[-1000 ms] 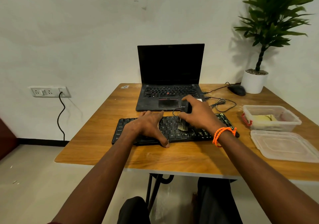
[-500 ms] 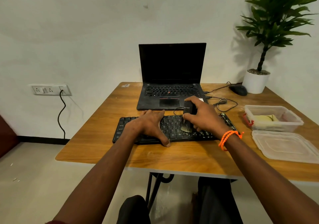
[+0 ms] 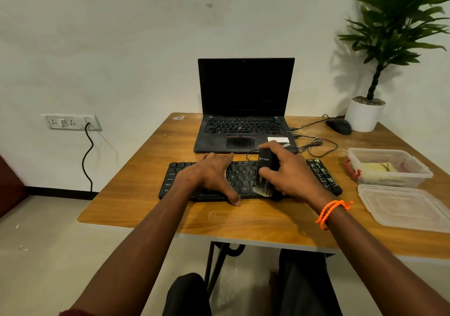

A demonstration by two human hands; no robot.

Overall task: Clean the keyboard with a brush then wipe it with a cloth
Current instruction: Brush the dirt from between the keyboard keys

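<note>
- Both hands are working over the keyboard (image 3: pixel 248 181): the left hand (image 3: pixel 209 177) is lying flat with straight fingers, pressing down on its left half, thumb reaching over the near edge; the right hand (image 3: pixel 289 174) is gripping the black brush (image 3: pixel 266 167), fingers curled round its body.
- Wooden table (image 3: pixel 243 220) is carrying everything, with the keyboard lying near its front edge, just in front of the open laptop (image 3: pixel 243 111).
- Clear tub (image 3: pixel 387 167) is sitting to the right, holding what looks like a yellowish cloth (image 3: pixel 377 168); its lid (image 3: pixel 404 206) is lying beside it, nearer the person.
- Brush bristles (image 3: pixel 263 190) are touching the lower key rows, so the brushing step looks under way.
- Risk: with only 1 hand steadying, a hard stroke toward the near edge could be shoving the keyboard forward or flicking dust onto the table.
- Risk: the loose cable (image 3: pixel 316 145) behind could be snagging the brush.
</note>
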